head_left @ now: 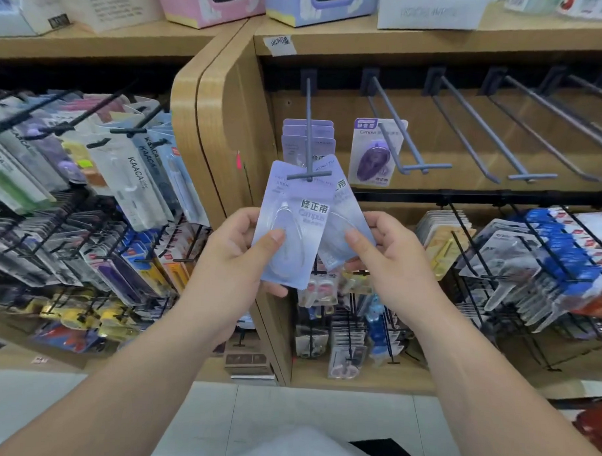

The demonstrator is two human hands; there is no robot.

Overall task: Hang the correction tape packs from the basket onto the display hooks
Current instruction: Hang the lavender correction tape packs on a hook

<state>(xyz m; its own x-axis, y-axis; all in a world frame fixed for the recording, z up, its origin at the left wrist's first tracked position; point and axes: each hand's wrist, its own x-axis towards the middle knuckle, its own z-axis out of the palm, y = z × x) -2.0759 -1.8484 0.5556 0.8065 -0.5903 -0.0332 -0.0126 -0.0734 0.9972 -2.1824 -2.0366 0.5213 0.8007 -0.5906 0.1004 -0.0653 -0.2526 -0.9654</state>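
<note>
The left thumb (pixel 273 236) is pressed flat on the front of a pale lilac-blue card blister pack of correction tape (pixel 293 224). The other fingers are curled behind its lower edge, so the pack is pinched by the left hand (pixel 239 253). A second pack of the same kind (pixel 342 229), overlapped by the first and tilted to the right, is pinched between the thumb and fingers of the right hand (pixel 384 258). Both packs are held up at the tip of a grey-blue metal display hook (pixel 308 175), whose crossbar is seen across the top of the front pack. Whether either hang hole is threaded cannot be told. Further back on the same hook a row of matching lilac packs (pixel 309 136) is hung. On the neighbouring hook (pixel 428 166) a single carded purple correction tape (pixel 373 155) is hung, inside a light wooden shelf unit (pixel 221 122).
</note>
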